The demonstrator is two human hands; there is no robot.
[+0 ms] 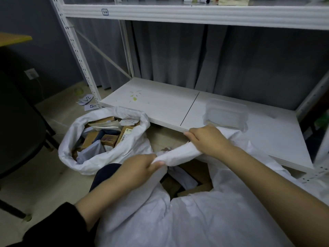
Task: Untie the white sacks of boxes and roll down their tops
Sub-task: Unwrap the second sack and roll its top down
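Nearest to me, filling the lower part of the view, is the big white sack [204, 220] I am working on, sitting on the floor against the low shelf [160, 102]. Its mouth gapes open, showing brown boxes [194, 177] inside. A rolled band of its rim [179, 154] stretches between my two hands. My left hand [140, 168] is curled tight around the near end of that roll, and my right hand [208, 139] is clamped on the far end, close to the shelf's front edge. To the left stands a second white sack [99, 157] — top already rolled down, packed with cardboard boxes and parcels. On the shelf, just beyond my right hand, rests a clear plastic container [226, 113]. Small paper labels [89, 102] lie on the floor by the shelf post.
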